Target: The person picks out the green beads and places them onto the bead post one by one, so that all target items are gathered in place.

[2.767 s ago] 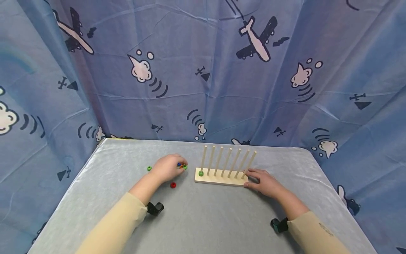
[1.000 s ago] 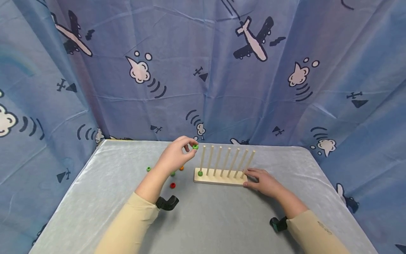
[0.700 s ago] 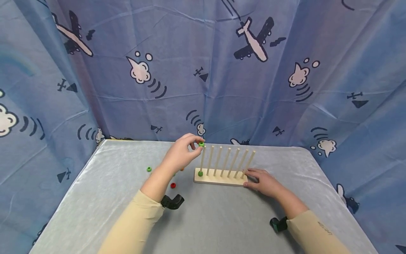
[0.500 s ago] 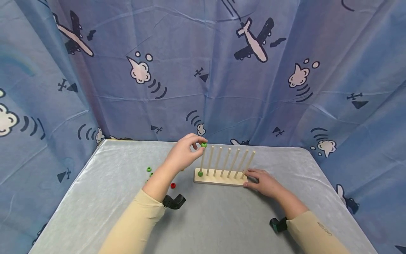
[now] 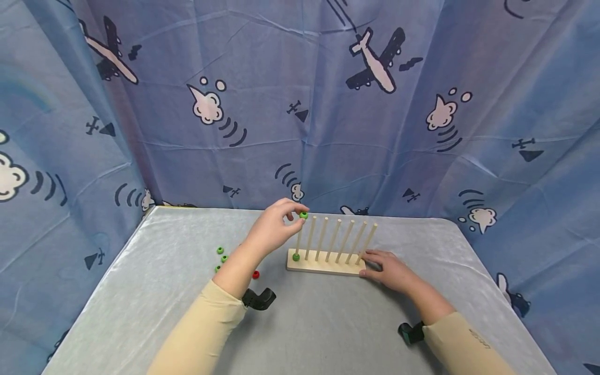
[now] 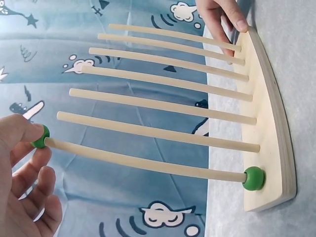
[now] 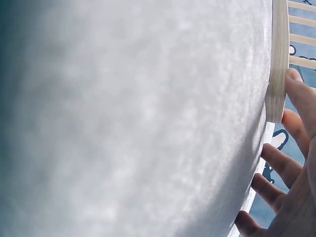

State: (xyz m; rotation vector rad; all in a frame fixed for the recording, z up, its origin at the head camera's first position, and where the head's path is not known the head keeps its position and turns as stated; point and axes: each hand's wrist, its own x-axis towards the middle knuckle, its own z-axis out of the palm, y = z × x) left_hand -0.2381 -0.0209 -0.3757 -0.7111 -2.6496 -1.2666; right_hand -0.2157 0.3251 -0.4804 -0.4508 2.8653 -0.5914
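Observation:
My left hand point(image 5: 273, 229) pinches a green bead point(image 5: 303, 215) between thumb and forefinger at the top of the leftmost peg. In the left wrist view that bead point(image 6: 43, 137) sits right at the peg's tip, partly hidden by the fingers. A wooden peg stand point(image 5: 323, 266) with a row of several upright pegs rests on the table. Another green bead point(image 6: 254, 178) is at the foot of the same peg; the other pegs carry none. My right hand point(image 5: 389, 268) holds the stand's right end between thumb and forefinger, its other fingers spread out in the right wrist view.
Loose on the table point(image 5: 309, 333) left of the stand are several green beads, one green bead point(image 5: 220, 250) farthest left, and a red bead point(image 5: 255, 274) beside the left forearm. The forearm hides part of that area. A blue patterned curtain point(image 5: 262, 130) hangs behind the table.
My left hand has picked up a green bead from the loose ones, lifted it and carried it right to the first peg's tip. My right hand stays at the stand's end.

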